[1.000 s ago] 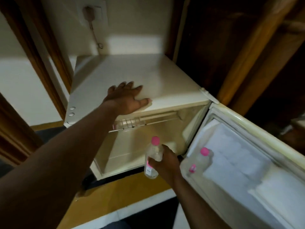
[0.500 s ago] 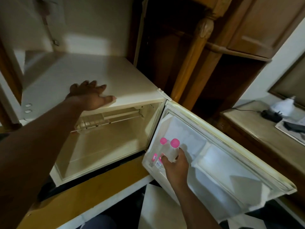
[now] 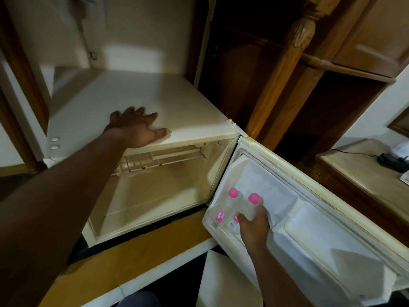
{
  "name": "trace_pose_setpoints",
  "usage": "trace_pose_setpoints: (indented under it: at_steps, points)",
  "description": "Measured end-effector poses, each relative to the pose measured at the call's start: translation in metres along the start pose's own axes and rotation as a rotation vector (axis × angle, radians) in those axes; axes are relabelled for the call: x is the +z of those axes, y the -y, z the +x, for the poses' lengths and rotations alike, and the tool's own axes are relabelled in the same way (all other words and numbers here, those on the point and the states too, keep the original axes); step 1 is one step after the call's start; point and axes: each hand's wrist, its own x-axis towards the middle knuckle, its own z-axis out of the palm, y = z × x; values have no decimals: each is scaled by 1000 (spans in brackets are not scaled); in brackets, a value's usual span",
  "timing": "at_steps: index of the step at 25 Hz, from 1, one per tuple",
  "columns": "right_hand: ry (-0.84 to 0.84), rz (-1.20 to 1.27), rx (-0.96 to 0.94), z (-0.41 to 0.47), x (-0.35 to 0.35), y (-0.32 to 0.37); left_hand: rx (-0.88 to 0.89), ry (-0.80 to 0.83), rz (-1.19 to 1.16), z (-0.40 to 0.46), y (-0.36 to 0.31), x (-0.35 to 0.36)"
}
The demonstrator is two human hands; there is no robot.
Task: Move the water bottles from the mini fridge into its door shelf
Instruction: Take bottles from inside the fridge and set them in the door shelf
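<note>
The cream mini fridge [image 3: 137, 100] stands open, its door [image 3: 332, 229] swung out to the right. Two clear water bottles with pink caps stand side by side in the door shelf [image 3: 212, 227] near the hinge. The left bottle [image 3: 228, 204] stands free. My right hand [image 3: 254, 227] is wrapped around the right bottle [image 3: 252, 207], which sits in the shelf. My left hand [image 3: 137, 129] lies flat on the front edge of the fridge top, fingers spread, holding nothing. The fridge's inside [image 3: 155, 196] shows no bottles.
A small freezer box [image 3: 141, 161] hangs under the fridge top. A carved wooden post [image 3: 285, 63] and dark cabinet stand right behind the door. A side table [image 3: 363, 180] with a black device and cable is at far right. A wall plug [image 3: 77, 7] sits above the fridge.
My right hand carried the second bottle from in front of the fridge opening to the door shelf and set it beside the first. My left hand stayed on the fridge top.
</note>
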Motion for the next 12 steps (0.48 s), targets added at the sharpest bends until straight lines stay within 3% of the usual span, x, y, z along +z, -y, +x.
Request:
trace_pose_setpoints:
  at_steps: [10, 12]
  points:
    - [54, -105, 85, -1, -15, -23, 35, -14, -19, 2, -16, 2]
    - [-51, -158, 45, -16, -15, -12, 34, -19, -26, 1, -14, 2]
